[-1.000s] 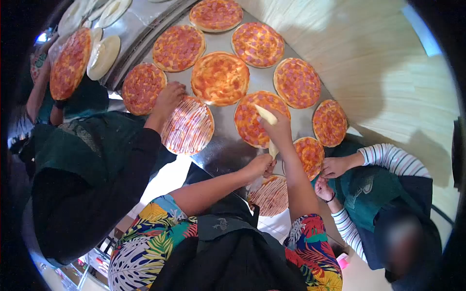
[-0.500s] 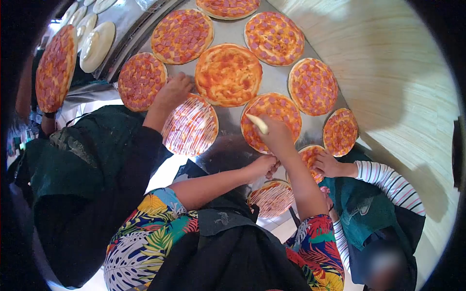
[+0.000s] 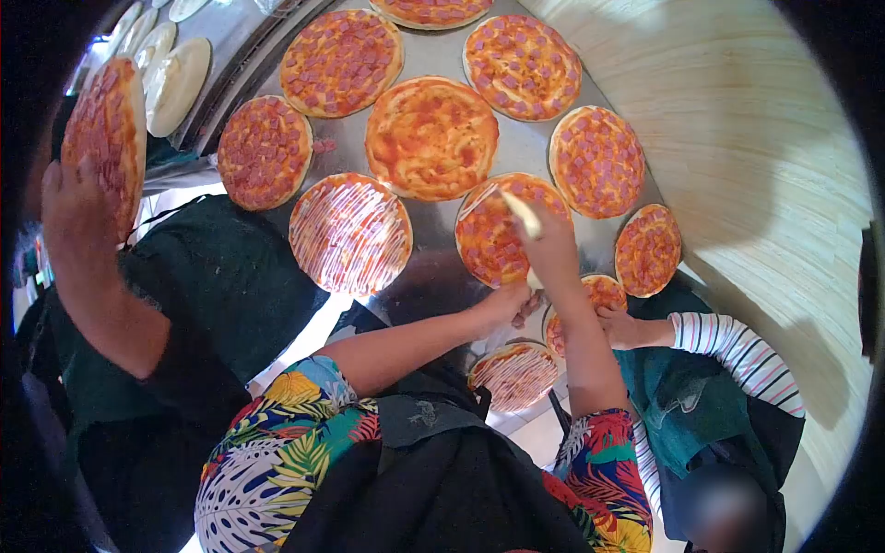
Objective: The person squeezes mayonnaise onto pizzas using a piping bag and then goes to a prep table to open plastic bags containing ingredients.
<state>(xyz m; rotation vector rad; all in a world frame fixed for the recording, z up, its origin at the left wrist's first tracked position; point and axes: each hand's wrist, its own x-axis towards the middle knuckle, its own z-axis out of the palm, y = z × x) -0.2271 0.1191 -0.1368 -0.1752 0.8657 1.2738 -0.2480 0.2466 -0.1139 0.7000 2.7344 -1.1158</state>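
At your far left, a co-worker's hand is at a tilted, ham-cubed pizza; half a second ago that hand was over the table, beside the striped pizza. Smooth, pale dough rounds lie behind. On the dull metal tabletop, the striped pizza wears thin white lines over red sauce; right of it is a round one with glossy, swirled orange topping.

Your left hand is narrow, fingers curled in on the lower end of the soft, pale piping bag. Your right hand is closed around the bag higher up, its tapered tip over the ham pizza in front of you. A short white line now shows there, unseen in the earlier frame. Farther right, another co-worker's hand touches a small ham pizza.
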